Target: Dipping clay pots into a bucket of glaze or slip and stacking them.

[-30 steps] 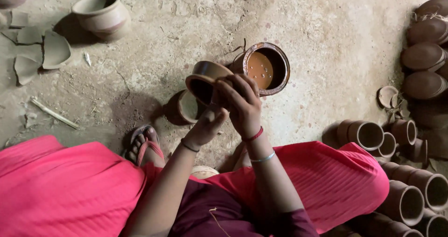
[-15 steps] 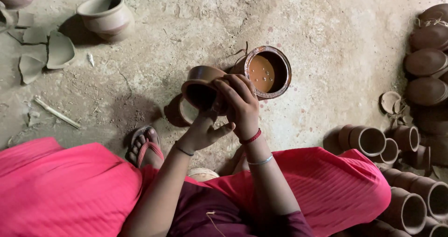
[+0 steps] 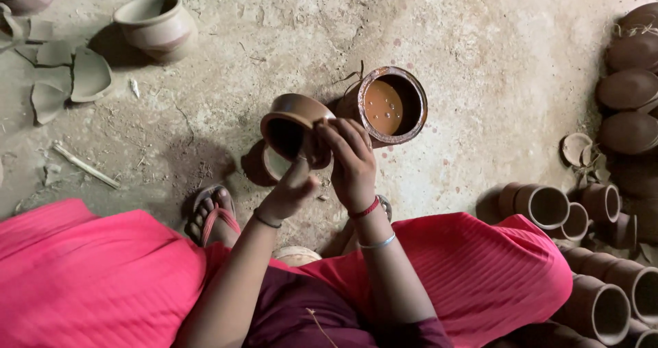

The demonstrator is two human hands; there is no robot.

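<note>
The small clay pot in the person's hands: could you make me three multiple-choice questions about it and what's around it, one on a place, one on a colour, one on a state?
1. Where does the vessel of brown liquid stand?
A. On the ground just beyond the small clay pot
B. On the person's lap
C. Among the stacked pots at the right

2. What colour is the garment over the person's knees?
A. Green
B. Bright pink
C. White

3. How is the small clay pot held?
A. Lying untouched on the ground
B. Floating in the liquid
C. Lifted off the ground, in both hands

Answers:
1. A, the vessel sits on the dirt floor right behind the raised pot.
2. B, pink cloth covers both knees.
3. C, the left hand supports it from below and the right hand grips its rim, fingers over the edge.
</note>
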